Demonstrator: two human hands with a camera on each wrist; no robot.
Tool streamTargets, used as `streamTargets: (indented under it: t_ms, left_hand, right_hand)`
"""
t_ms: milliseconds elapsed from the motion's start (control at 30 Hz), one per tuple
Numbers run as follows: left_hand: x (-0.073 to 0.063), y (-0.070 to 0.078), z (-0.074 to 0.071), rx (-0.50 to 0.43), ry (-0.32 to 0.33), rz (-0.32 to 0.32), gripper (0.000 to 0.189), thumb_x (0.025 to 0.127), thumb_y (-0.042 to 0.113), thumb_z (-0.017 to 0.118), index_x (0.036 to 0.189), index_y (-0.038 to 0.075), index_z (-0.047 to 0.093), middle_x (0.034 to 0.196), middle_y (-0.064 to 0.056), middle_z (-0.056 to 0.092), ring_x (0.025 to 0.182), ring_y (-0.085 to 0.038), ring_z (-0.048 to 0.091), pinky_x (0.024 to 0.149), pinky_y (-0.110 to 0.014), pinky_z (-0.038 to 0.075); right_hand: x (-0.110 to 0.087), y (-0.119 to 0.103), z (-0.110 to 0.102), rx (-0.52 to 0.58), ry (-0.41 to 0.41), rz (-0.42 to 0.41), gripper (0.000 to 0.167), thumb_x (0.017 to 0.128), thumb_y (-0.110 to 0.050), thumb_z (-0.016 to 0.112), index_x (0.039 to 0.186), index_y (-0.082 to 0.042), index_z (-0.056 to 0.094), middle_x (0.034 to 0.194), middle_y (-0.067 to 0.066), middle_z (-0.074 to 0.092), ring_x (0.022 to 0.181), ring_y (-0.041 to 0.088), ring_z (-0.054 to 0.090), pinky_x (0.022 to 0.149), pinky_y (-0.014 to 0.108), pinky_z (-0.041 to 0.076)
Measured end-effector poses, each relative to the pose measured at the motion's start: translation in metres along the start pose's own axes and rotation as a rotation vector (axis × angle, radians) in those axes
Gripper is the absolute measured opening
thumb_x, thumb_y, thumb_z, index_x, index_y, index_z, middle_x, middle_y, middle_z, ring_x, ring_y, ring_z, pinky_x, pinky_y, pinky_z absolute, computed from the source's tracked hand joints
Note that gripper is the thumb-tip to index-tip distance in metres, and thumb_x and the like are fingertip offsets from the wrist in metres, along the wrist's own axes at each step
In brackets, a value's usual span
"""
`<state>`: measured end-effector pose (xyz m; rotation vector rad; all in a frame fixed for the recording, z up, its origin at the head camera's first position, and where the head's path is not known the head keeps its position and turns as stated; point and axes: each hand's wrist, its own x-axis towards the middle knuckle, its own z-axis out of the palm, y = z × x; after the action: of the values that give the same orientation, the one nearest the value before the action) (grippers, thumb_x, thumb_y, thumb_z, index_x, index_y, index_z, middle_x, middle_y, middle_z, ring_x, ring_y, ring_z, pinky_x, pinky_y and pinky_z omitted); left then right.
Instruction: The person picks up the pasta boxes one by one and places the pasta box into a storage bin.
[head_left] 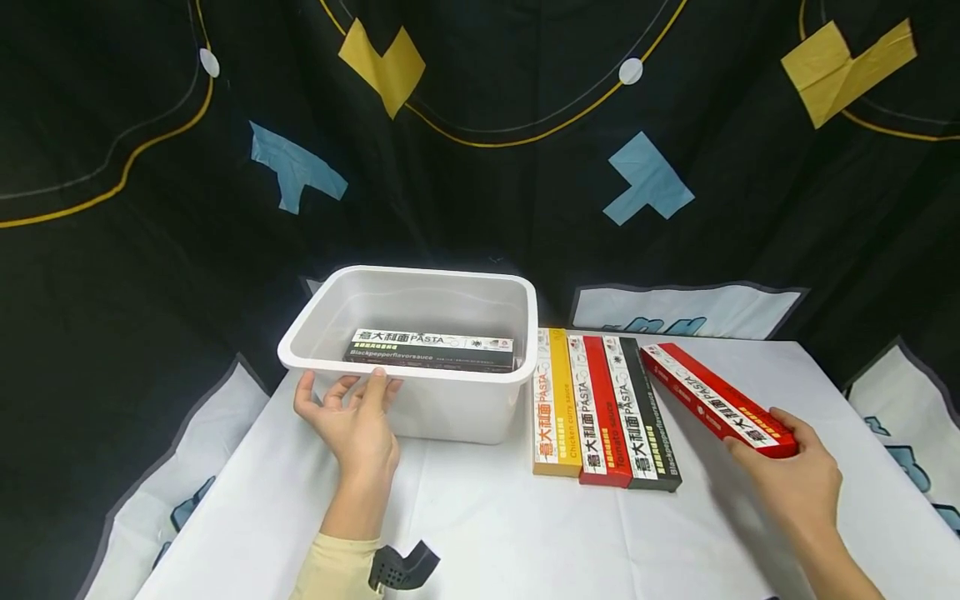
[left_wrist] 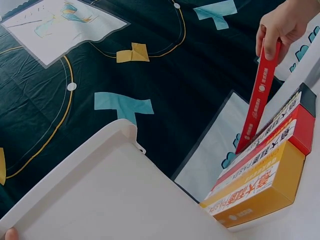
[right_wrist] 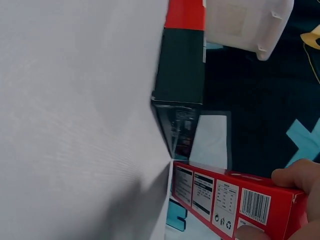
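Note:
My right hand (head_left: 806, 479) grips the near end of a red pasta box (head_left: 720, 400), which slants up toward me with its far end low beside the row. The right wrist view shows a thumb and a finger on this red box (right_wrist: 225, 200), near its barcode. At the left, my left hand (head_left: 360, 421) holds the front rim of a white plastic bin (head_left: 450, 408), thumb on top and fingers under the lip. Inside that bin lies a black pepper pasta box (head_left: 431, 354). From the left wrist camera, the bin's wall (left_wrist: 120, 190) fills the lower left.
Right of the bin, a yellow chicken curry box (head_left: 557, 417), a red tomato sauce box (head_left: 606, 417) and a black box (head_left: 648, 425) lie side by side on the white table (head_left: 510, 525). A dark patterned curtain (head_left: 495, 208) hangs behind.

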<state>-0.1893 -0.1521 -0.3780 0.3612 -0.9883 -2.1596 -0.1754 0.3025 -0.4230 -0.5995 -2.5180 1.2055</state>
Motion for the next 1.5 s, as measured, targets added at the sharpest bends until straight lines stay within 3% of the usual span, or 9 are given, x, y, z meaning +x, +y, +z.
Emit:
streamTargets:
  t_ms: [200,333,467,533,600,833,1067,1333,1500]
  left_hand:
    - [-0.001,-0.002,-0.002,-0.01,-0.003,-0.007,0.088,0.083,-0.011,0.069,0.139,0.028,0.013,0.119,-0.012,0.036,0.088,-0.024,0.059,0.086,-0.043,0.058]
    - [-0.001,-0.002,-0.002,-0.008,-0.008,0.002,0.087,0.084,-0.01,0.069,0.139,0.027,0.013,0.119,-0.013,0.036,0.089,-0.024,0.06,0.087,-0.043,0.058]
    - [0.0,-0.001,-0.001,-0.008,-0.01,0.006,0.086,0.085,-0.01,0.069,0.139,0.028,0.013,0.119,-0.012,0.036,0.089,-0.025,0.06,0.087,-0.043,0.058]
    - [0.0,0.0,-0.001,-0.013,-0.011,0.008,0.086,0.084,-0.01,0.069,0.139,0.028,0.014,0.119,-0.012,0.036,0.089,-0.025,0.06,0.087,-0.043,0.058]
    - [0.001,0.0,-0.001,-0.018,-0.013,0.008,0.087,0.084,-0.01,0.07,0.139,0.028,0.014,0.118,-0.012,0.037,0.089,-0.025,0.06,0.087,-0.044,0.058]
    - [0.001,0.0,-0.001,-0.027,-0.018,0.018,0.087,0.083,-0.011,0.069,0.139,0.027,0.014,0.118,-0.013,0.037,0.088,-0.025,0.061,0.086,-0.044,0.058]
    - [0.001,0.0,-0.001,-0.045,-0.014,0.021,0.087,0.082,-0.012,0.07,0.139,0.027,0.016,0.117,-0.013,0.038,0.084,-0.024,0.061,0.084,-0.044,0.059]
    - [0.0,-0.001,0.0,-0.034,-0.015,0.033,0.087,0.083,-0.013,0.069,0.139,0.026,0.016,0.118,-0.014,0.038,0.083,-0.023,0.061,0.083,-0.044,0.06]
    - [0.0,-0.001,0.0,-0.045,-0.009,0.035,0.087,0.082,-0.013,0.07,0.139,0.026,0.016,0.117,-0.013,0.039,0.082,-0.023,0.06,0.082,-0.044,0.06]
  right_hand:
    - [0.008,-0.007,-0.014,0.03,0.025,0.072,0.082,0.085,-0.042,0.073,0.153,-0.026,0.031,0.153,0.012,0.032,0.137,0.034,0.026,0.081,0.052,0.059]
    - [0.014,-0.016,-0.022,0.08,0.051,0.091,0.08,0.084,-0.044,0.074,0.151,-0.035,0.032,0.155,0.006,0.03,0.139,0.028,0.024,0.084,0.049,0.059]
    - [0.014,-0.032,-0.028,0.159,0.055,0.082,0.076,0.085,-0.038,0.075,0.149,-0.038,0.035,0.155,0.002,0.029,0.137,0.024,0.025,0.069,0.022,0.06]
    - [0.012,-0.043,-0.029,0.205,0.041,0.063,0.076,0.085,-0.033,0.076,0.149,-0.038,0.035,0.156,0.001,0.028,0.137,0.024,0.024,0.068,0.018,0.058]
    - [0.01,-0.051,-0.029,0.254,0.038,0.026,0.074,0.086,-0.028,0.076,0.149,-0.036,0.036,0.155,0.001,0.029,0.135,0.021,0.026,0.063,0.01,0.054]
    - [-0.001,-0.081,-0.022,0.495,0.019,-0.129,0.071,0.081,-0.005,0.079,0.142,-0.025,0.049,0.147,0.003,0.036,0.125,0.016,0.033,0.066,0.006,0.052]
    - [-0.009,-0.114,-0.011,0.664,-0.046,-0.292,0.067,0.079,0.005,0.077,0.138,-0.016,0.053,0.141,0.005,0.041,0.125,0.02,0.035,0.072,0.013,0.055]
    - [-0.008,-0.147,0.008,0.764,-0.23,-0.502,0.062,0.082,0.008,0.071,0.138,-0.008,0.05,0.142,0.012,0.038,0.13,0.026,0.033,0.078,0.02,0.057]
    - [-0.007,-0.167,0.027,0.752,-0.39,-0.563,0.058,0.087,0.005,0.068,0.139,-0.009,0.048,0.141,0.012,0.038,0.13,0.028,0.033,0.079,0.021,0.058]
